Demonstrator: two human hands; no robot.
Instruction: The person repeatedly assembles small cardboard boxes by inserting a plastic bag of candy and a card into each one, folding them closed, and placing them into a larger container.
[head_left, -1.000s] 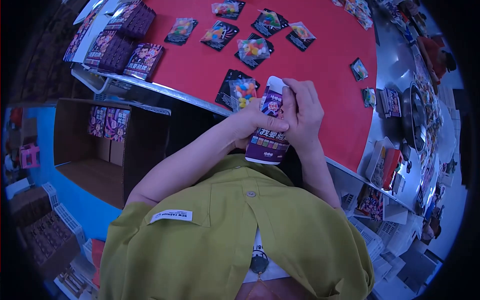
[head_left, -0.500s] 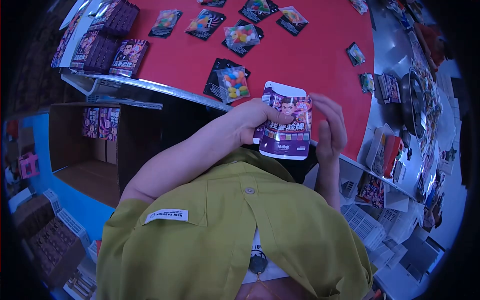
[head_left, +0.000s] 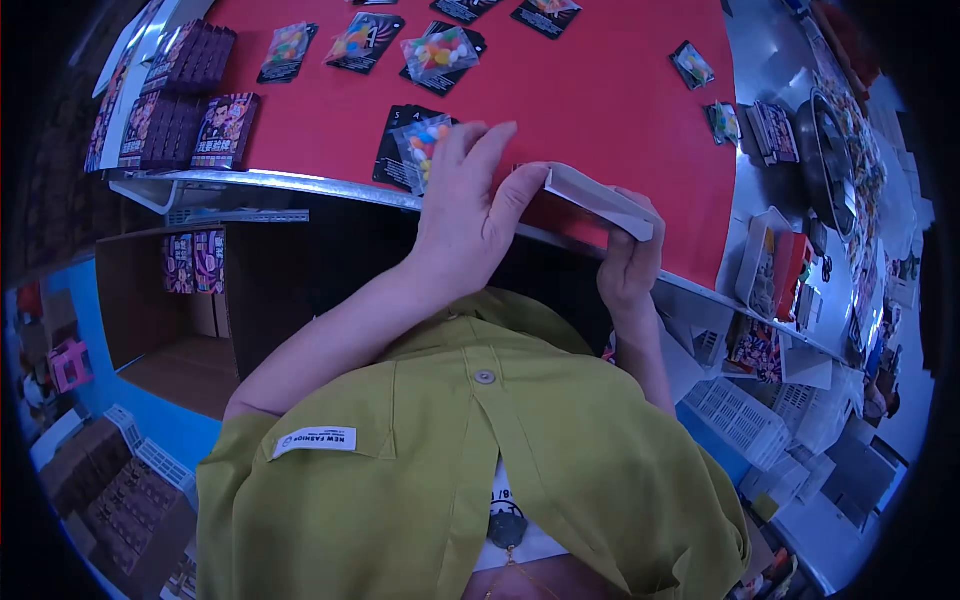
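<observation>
A small printed carton [head_left: 597, 200] is tipped edge-on above the table's front edge, its white open side facing me. My right hand [head_left: 631, 272] grips its right end, fingers bent around it. At the carton's left end, the thumb of my left hand [head_left: 462, 215] touches the corner, while the other fingers are stretched out and apart. Just behind those fingers lies a clear bag of colourful candies [head_left: 418, 150] on a fan of black cards [head_left: 391, 162], partly covered by my left hand.
More candy bags on black cards [head_left: 440, 55] lie across the red tabletop [head_left: 590, 95]. Purple printed boxes [head_left: 225, 130] stand stacked at left, above an open cardboard box [head_left: 175, 375]. To the right are a dark round pan [head_left: 828, 165] and white crates [head_left: 735, 425].
The carton has turned from its printed front facing me to edge-on. My left hand has let go of its face and opened, moving left; my right hand has closed on the right end.
</observation>
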